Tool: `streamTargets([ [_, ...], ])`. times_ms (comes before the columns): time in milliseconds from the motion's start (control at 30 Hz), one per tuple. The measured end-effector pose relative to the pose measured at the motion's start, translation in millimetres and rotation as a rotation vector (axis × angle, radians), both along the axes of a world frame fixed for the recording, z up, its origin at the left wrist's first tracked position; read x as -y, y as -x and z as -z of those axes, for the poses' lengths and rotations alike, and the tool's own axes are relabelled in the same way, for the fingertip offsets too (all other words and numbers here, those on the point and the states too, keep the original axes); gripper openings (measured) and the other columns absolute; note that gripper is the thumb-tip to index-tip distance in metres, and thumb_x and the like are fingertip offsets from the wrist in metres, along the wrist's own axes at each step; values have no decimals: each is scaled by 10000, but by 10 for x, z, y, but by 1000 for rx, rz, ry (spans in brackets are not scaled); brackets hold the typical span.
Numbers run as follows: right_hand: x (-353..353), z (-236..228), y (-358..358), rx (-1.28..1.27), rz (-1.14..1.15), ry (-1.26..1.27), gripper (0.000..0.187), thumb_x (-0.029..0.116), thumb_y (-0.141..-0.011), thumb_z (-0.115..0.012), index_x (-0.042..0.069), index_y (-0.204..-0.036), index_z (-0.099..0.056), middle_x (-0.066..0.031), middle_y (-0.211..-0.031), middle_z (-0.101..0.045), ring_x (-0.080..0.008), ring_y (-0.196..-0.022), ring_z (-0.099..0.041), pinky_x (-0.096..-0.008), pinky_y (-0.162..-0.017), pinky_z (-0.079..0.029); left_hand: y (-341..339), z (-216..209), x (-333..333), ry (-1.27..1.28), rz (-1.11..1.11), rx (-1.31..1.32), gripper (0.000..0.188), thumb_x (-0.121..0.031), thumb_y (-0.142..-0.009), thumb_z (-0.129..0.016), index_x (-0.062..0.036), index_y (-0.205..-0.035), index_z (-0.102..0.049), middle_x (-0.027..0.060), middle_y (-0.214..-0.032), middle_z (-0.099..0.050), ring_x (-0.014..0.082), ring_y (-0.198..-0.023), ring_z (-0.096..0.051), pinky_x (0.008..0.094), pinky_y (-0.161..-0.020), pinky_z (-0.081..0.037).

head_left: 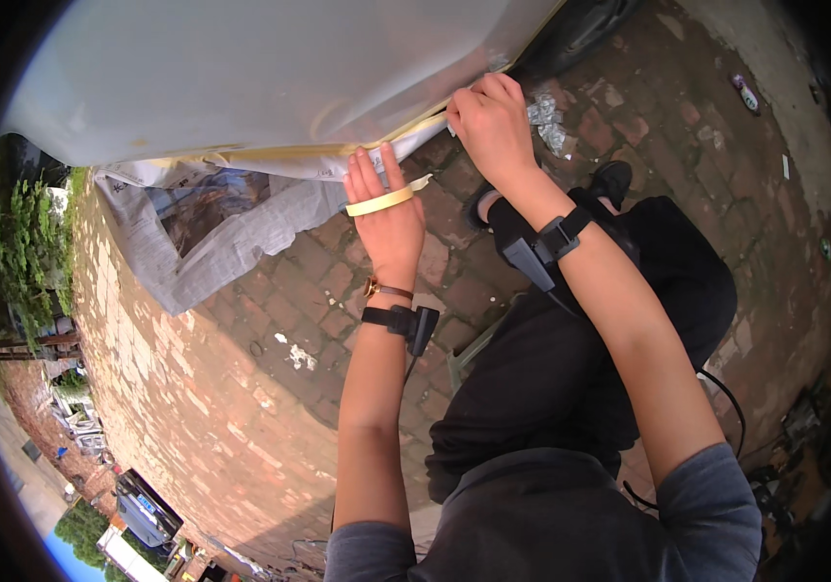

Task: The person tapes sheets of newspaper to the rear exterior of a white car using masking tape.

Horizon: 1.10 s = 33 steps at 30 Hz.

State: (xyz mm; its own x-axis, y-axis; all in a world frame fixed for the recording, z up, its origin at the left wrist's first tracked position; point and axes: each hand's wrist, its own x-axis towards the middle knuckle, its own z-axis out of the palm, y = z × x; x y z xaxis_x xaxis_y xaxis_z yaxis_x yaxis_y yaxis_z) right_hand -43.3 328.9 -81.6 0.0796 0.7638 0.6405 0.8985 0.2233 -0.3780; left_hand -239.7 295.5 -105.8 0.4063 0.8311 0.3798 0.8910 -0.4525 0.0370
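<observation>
A pale grey car body panel (231, 68) spans the top, with yellowish masking tape (284, 152) along its lower edge. Below that edge hangs a white masking sheet (289, 209), crumpled and narrowing toward the right. My left hand (388, 223) lies with fingers stretched against the sheet near the panel edge. A roll of masking tape (379, 202) circles this hand like a band. Farther right, my right hand (493, 126) has its fingers curled at the panel's edge, where the sheet runs up to its thumb. What its fingertips press is partly hidden.
A dark wheel (585, 39) is at the upper right, beside crumpled clear plastic (549, 121) on the brick paving (231, 388). My bent legs are below my right arm, above a low stool (473, 354). Green plants (22, 233) and a parked vehicle (144, 509) stand left.
</observation>
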Motion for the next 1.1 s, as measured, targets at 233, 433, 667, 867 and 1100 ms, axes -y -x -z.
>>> streamTargets([
  [233, 80, -73, -10, 6, -8, -7, 145, 79, -729, -766, 72, -751, -623, -19, -711, -645, -218, -843, -619, -404, -935, -456, 2, -28, 10, -4, -9, 3, 811, -112, -780, -665, -27, -1528, -363, 261, -1520, -358, 421, -1424, -339, 552, -1179, -296],
  [433, 87, -38, 0, 5, -27, -5, 127, 87, -773, -721, 65, -778, -596, -44, -728, -641, -228, -885, -616, -413, -968, -451, -64, -107, 22, 10, 68, 35, 806, -130, -762, -707, 2, -1495, -399, 214, -1496, -398, 396, -1386, -383, 524, -1164, -326],
  [667, 88, -20, -11, -32, -41, -13, 149, 69, -734, -766, 88, -804, -636, -7, -762, -653, -198, -886, -619, -399, -953, -447, -178, -124, -106, 35, 188, 16, 787, -123, -751, -720, 7, -1471, -430, 177, -1440, -458, 362, -1342, -428, 483, -1141, -364],
  [867, 79, -26, -24, -10, -42, -42, 148, 80, -739, -766, 90, -814, -639, -6, -765, -642, -199, -905, -612, -401, -958, -444, -236, -74, -135, -19, 177, -22, 742, -102, -767, -685, 9, -1461, -448, 168, -1438, -470, 362, -1342, -440, 484, -1158, -354],
  [1100, 83, -29, -42, 37, -72, -46, 99, 94, -788, -690, 75, -811, -595, -35, -762, -626, -221, -924, -601, -413, -989, -434, -322, -42, -71, -23, 98, -53, 735, -111, -787, -676, -16, -1477, -443, 158, -1449, -461, 356, -1384, -411, 477, -1182, -336],
])
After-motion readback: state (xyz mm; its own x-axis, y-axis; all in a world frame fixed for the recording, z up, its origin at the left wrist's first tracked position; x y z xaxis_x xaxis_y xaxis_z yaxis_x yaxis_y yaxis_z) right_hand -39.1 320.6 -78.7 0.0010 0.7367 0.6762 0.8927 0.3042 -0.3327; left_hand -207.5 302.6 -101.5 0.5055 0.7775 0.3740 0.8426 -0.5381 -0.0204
